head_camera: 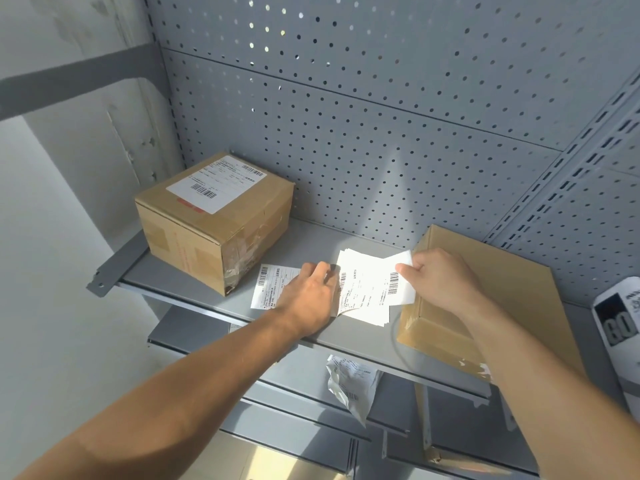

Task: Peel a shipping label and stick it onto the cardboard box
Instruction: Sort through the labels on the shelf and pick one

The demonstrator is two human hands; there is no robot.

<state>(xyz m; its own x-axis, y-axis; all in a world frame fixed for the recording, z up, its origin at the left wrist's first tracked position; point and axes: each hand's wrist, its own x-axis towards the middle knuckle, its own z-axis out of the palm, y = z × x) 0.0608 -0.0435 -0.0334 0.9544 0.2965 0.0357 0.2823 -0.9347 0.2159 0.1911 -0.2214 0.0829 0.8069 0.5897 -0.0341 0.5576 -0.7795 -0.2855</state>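
A stack of white shipping labels [363, 289] lies on the grey shelf [304, 244] between two cardboard boxes. My left hand [308, 299] presses down on the stack's left edge. My right hand [440, 278] pinches the lifted corner of the top label [403, 271], which curls up off the stack. The plain cardboard box [491, 299] sits right of the stack, under my right wrist, its top bare. The other box [214, 220], at the left, carries a label [216, 183] on its top. One loose label [270, 282] lies flat, partly under my left hand.
A grey pegboard [381, 116] backs the shelf. Crumpled label backing [351, 382] hangs on a lower shelf. A black-and-white printed bag [620, 327] sits at the right edge. A white wall stands at the left.
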